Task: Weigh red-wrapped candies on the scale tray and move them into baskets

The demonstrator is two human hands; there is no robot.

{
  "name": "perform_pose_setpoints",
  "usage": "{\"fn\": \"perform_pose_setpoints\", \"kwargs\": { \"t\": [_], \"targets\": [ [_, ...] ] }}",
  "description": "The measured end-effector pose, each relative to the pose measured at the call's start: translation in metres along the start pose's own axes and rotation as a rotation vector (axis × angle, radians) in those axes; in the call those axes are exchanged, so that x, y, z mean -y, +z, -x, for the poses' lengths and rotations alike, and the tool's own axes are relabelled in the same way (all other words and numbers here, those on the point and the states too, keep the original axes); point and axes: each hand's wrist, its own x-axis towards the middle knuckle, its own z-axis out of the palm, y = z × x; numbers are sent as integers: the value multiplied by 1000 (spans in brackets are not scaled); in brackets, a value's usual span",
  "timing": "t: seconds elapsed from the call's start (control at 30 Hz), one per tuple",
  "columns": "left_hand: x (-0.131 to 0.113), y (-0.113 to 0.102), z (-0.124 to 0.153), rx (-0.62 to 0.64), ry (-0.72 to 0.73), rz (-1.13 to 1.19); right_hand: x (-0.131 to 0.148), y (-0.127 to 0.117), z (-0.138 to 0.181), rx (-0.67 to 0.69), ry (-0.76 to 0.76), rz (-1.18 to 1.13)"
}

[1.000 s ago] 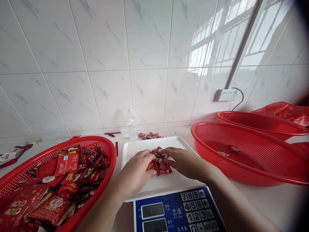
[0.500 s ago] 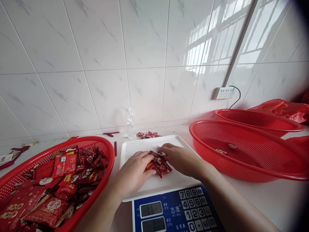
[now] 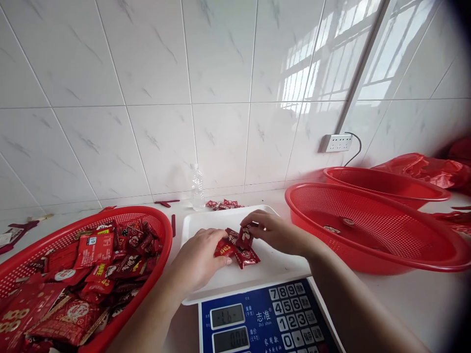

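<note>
A small heap of red candy packets (image 3: 239, 249) lies on the white tray (image 3: 206, 223) of a scale. My left hand (image 3: 196, 260) rests on the heap's left side, its fingers curled over a packet (image 3: 222, 249). My right hand (image 3: 270, 230) pinches one red packet (image 3: 246, 236) between thumb and fingers, lifted a little above the heap.
The scale's blue keypad panel (image 3: 265, 321) is at the bottom. A red basket (image 3: 158, 230) full of red packets stands at left. Two near-empty red baskets (image 3: 368, 215) and red plastic bags (image 3: 423, 169) are at right. A clear bottle (image 3: 197, 186), loose packets (image 3: 224, 204) and a power strip (image 3: 335, 142) are by the tiled wall.
My right hand has lifted off the heap with one packet pinched in it. My left hand has stayed on the heap's left side.
</note>
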Motion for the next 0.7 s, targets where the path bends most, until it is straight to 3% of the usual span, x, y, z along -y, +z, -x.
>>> {"fn": "perform_pose_setpoints", "kwargs": {
  "t": [0.13, 0.33, 0.53, 0.7],
  "targets": [
    [4, 4, -1, -20, -20, 13, 2, 1, 5, -24, 38, 239],
    [-2, 2, 0, -12, 14, -8, 11, -3, 15, 196, -96, 202],
    [-7, -2, 3, 26, -27, -31, 7, 12, 7, 42, 46, 297],
    [-9, -2, 4, 93, -2, 42, 11, 10, 11, 65, -24, 209]
  ]
}}
